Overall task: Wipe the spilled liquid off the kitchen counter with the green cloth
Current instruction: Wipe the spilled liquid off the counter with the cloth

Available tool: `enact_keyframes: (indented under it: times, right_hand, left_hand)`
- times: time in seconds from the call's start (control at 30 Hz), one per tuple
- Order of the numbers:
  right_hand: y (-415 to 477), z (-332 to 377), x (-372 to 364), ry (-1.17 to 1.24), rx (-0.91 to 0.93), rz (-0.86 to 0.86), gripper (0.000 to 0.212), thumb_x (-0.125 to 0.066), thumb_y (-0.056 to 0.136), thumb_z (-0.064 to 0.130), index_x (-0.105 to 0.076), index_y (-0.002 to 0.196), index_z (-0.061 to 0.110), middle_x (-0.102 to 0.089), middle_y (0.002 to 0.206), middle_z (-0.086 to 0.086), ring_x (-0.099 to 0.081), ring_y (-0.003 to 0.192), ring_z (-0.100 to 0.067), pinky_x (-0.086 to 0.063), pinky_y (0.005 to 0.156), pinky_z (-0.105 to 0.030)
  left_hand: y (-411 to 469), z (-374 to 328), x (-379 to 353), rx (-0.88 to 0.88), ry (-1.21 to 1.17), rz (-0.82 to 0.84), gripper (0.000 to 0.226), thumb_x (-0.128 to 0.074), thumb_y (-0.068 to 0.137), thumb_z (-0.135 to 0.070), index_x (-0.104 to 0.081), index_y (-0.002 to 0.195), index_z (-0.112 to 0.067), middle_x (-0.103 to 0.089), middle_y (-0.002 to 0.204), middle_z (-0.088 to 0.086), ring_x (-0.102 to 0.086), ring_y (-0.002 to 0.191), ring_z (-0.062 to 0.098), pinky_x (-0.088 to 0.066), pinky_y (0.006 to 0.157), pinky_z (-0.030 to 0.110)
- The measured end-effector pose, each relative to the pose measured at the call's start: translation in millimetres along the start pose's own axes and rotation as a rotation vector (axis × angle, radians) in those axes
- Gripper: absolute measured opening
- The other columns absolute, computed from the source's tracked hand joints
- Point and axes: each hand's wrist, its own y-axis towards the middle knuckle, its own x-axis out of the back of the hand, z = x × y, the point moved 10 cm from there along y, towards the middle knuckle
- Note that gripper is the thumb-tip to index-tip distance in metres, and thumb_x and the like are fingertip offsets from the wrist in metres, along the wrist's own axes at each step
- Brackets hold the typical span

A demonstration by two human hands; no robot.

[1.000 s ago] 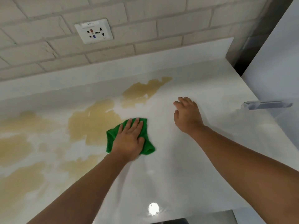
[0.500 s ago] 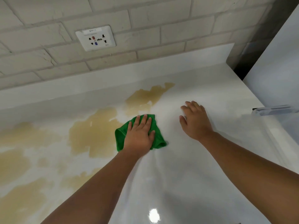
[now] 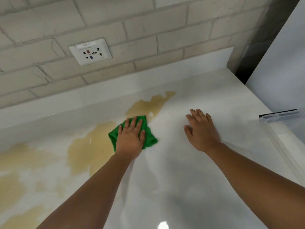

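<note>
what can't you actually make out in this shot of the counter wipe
All in the head view:
- Most of the green cloth: covered by the left hand, so any liquid beneath it is hidden.
- Spilled liquid: cut off by the frame's left edge, so its full extent is unknown.
- Wall socket label: too small and blurred to read.
- Grey handle: blurred, details unclear.

Bunched green cloth at mid-frame on glossy white counter, touching tan spill patches above and left; more smeared across lower left.
</note>
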Motion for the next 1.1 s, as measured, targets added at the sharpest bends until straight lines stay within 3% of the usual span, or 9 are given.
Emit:
enact_keyframes:
  times: [0.17, 0.3, 0.4, 0.5, 0.63, 0.73, 0.83, 0.97, 1.1]
  right_hand:
    - [0, -2, -3, -0.002, 0.004, 0.004, 0.066, -0.017, 0.095, 0.049, -0.042, 0.145, 0.014, -0.031, 0.159, -0.009, -0.019, 0.149, -0.028, -0.015, 0.122, -0.05]
    - [0, -2, -2, 0.01, -0.002, 0.0, 0.067, -0.018, 0.095, 0.049, -0.042, 0.146, 0.014, -0.031, 0.159, -0.009, -0.02, 0.149, -0.029, -0.015, 0.122, -0.05]
    - [0, -2, -1, 0.01, 0.0, 0.001, 0.066, -0.018, 0.095, 0.049, -0.042, 0.146, 0.014, -0.031, 0.159, -0.009, -0.019, 0.149, -0.028, -0.015, 0.122, -0.05]
    - [-1, -1, 0, 0.003, 0.002, 0.009, 0.066, -0.017, 0.094, 0.049, -0.04, 0.146, 0.015, -0.03, 0.16, -0.008, -0.018, 0.15, -0.028, -0.015, 0.122, -0.05]
    - [-2, -1, -1, -0.008, -0.001, 0.019, 0.066, -0.018, 0.095, 0.05, -0.038, 0.147, 0.016, -0.027, 0.161, -0.007, -0.015, 0.151, -0.026, -0.013, 0.123, -0.049]
    - [-2, -1, 0, -0.01, -0.006, 0.016, 0.066, -0.018, 0.096, 0.051, -0.038, 0.148, 0.016, -0.026, 0.161, -0.006, -0.014, 0.151, -0.026, -0.011, 0.123, -0.048]
    - [-2, -1, 0, 0.0, -0.002, 0.007, 0.066, -0.018, 0.096, 0.051, -0.039, 0.147, 0.015, -0.027, 0.161, -0.007, -0.015, 0.151, -0.026, -0.012, 0.123, -0.048]
    - [-1, -2, 0, 0.009, -0.009, 0.002, 0.066, -0.017, 0.096, 0.051, -0.039, 0.147, 0.016, -0.027, 0.161, -0.005, -0.014, 0.151, -0.024, -0.012, 0.123, -0.048]
    - [-1, -2, 0, 0.018, -0.013, 0.011, 0.067, -0.017, 0.096, 0.051, -0.038, 0.148, 0.016, -0.025, 0.162, -0.005, -0.013, 0.151, -0.024, -0.012, 0.123, -0.048]
  left_hand:
    - [57, -20, -2, 0.143, 0.024, 0.026, 0.062, -0.021, 0.102, -0.047, -0.017, 0.157, -0.019, -0.012, 0.165, 0.004, -0.004, 0.151, 0.032, -0.005, 0.121, 0.056]
    - [50, -66, -5, -0.07, 0.029, 0.026, 0.073, -0.023, 0.095, -0.064, -0.02, 0.157, -0.025, -0.015, 0.165, 0.0, -0.006, 0.152, 0.029, -0.001, 0.121, 0.054]
    - [20, -78, -8, -0.287, -0.057, 0.061, 0.066, -0.028, 0.096, -0.056, -0.029, 0.154, -0.026, -0.019, 0.164, -0.003, -0.008, 0.152, 0.025, -0.003, 0.123, 0.049]
    - [-3, -55, -3, -0.364, -0.173, 0.044, 0.063, -0.031, 0.094, -0.051, -0.041, 0.149, -0.023, -0.028, 0.16, -0.005, -0.014, 0.151, 0.021, -0.007, 0.123, 0.047]
    - [11, 8, 6, -0.16, -0.142, -0.03, 0.066, -0.028, 0.092, -0.05, -0.044, 0.148, -0.018, -0.032, 0.159, 0.002, -0.021, 0.149, 0.029, -0.012, 0.121, 0.051]
    - [54, 37, 10, 0.053, -0.066, -0.032, 0.058, -0.03, 0.101, -0.041, -0.033, 0.153, -0.015, -0.023, 0.163, 0.007, -0.015, 0.15, 0.032, -0.011, 0.12, 0.054]
    - [95, 30, 12, 0.124, -0.036, -0.003, 0.056, -0.028, 0.104, -0.037, -0.023, 0.156, -0.017, -0.015, 0.165, 0.004, -0.008, 0.151, 0.032, -0.008, 0.121, 0.054]
    - [119, -20, 6, -0.012, -0.032, 0.043, 0.056, -0.03, 0.103, -0.035, -0.023, 0.156, -0.02, -0.015, 0.165, 0.0, -0.007, 0.151, 0.03, -0.005, 0.121, 0.053]
    - [85, -70, -1, -0.231, -0.119, 0.069, 0.063, -0.03, 0.093, -0.039, -0.034, 0.153, -0.021, -0.025, 0.162, -0.001, -0.014, 0.151, 0.029, -0.007, 0.122, 0.05]
